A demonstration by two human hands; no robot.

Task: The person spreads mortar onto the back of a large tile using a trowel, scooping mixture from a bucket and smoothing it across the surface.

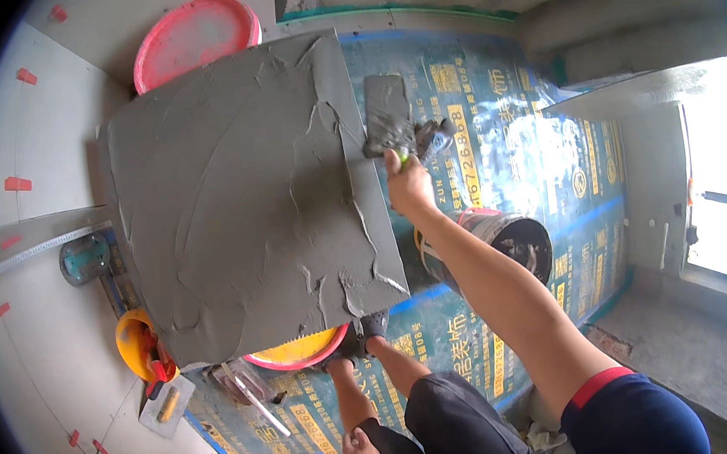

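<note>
My right hand (410,187) is closed round the green handle of a trowel (388,103), whose flat blade is smeared with grey mortar. It is held just off the right edge of a large square tile (243,196). A grey coat of mortar covers the tile's upper face, with ridges and streaks along its right side. My left hand (362,453) hangs low beside my thigh, fingers curled in, with nothing visible in them. The tile lies over a pink-rimmed yellow bucket (302,352), partly hidden below it.
A round pink-rimmed tub (199,39) stands beyond the tile. A dark bucket (518,245) sits under my right forearm. At left are a yellow bowl (136,342), a notched-looking flat trowel (169,406) and a teal suction cup (85,259). Printed teal sheeting (572,167) covers the floor.
</note>
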